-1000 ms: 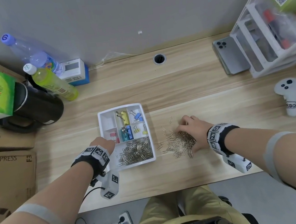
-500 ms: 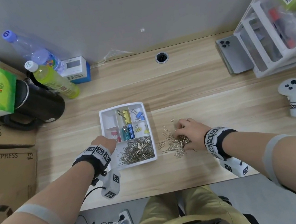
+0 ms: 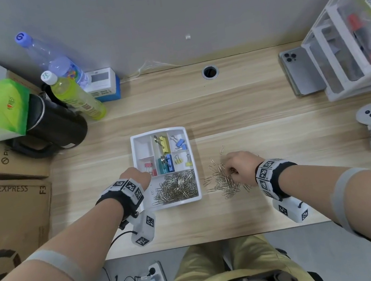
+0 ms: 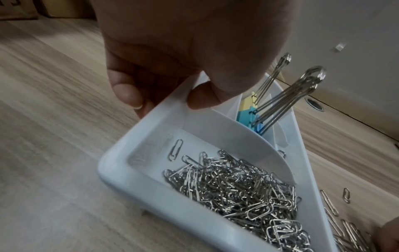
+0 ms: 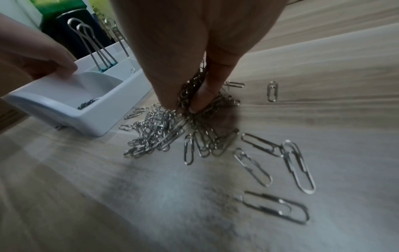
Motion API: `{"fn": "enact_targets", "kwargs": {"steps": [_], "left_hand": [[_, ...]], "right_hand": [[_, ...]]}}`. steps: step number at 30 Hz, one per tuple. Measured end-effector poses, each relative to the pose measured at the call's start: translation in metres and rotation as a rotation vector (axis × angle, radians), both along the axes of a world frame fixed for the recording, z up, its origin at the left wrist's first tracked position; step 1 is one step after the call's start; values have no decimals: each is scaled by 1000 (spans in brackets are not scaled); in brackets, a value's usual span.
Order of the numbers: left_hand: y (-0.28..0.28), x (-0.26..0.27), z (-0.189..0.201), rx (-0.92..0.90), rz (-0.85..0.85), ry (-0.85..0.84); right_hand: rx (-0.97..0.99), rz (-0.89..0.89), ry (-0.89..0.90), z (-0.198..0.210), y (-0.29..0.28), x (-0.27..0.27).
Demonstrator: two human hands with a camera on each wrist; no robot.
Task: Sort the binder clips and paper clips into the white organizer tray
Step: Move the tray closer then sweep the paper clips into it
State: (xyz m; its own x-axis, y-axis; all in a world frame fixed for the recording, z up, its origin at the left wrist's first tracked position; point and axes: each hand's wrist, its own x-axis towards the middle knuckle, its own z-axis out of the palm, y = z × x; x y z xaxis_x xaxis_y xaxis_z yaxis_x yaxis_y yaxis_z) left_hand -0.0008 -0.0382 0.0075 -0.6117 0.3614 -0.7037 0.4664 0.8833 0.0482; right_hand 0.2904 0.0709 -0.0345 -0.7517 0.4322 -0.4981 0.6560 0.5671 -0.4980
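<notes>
From the head view, the white organizer tray [image 3: 171, 204] is seen on the tabletop [image 3: 236, 113], its long axis running away from the person. The left hand [image 3: 134, 177] is set at its left rim, and the right hand [image 3: 242, 165] is lowered onto the loose paper clips [image 3: 222, 180] lying just right of the tray. The tray's near compartment lies to the left of that pile, so the right hand is judged nearer for the carry. Binder clips [image 3: 166, 162] are already stood in the far compartments.

In the left wrist view, the rim [image 4: 183, 95] is shown pinched between thumb and fingers [image 4: 127, 95], a detail not resolved from above.

In the right wrist view, a bunch of clips is seen grasped between thumb and fingertips [image 5: 200, 100], with strays [image 5: 298, 165] left scattered nearby.
</notes>
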Motion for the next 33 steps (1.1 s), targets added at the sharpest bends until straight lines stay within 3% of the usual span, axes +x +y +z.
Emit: {"fn": "enact_targets", "kwargs": {"steps": [10,22,27,33], "left_hand": [[-2,-4,3,6,-44,-30],[-9,-12,-4,44,-58,-89],[-11,-14,-5,44,-57,-95],[-8,-13,-1,3,-59,-92]], "right_hand": [[-96,-28,24,25,1,-37],[-110,73,176,24,-49,-121],[-65,193,171,20,-56,-125],[28,162,194,33,-38,-104]]}}
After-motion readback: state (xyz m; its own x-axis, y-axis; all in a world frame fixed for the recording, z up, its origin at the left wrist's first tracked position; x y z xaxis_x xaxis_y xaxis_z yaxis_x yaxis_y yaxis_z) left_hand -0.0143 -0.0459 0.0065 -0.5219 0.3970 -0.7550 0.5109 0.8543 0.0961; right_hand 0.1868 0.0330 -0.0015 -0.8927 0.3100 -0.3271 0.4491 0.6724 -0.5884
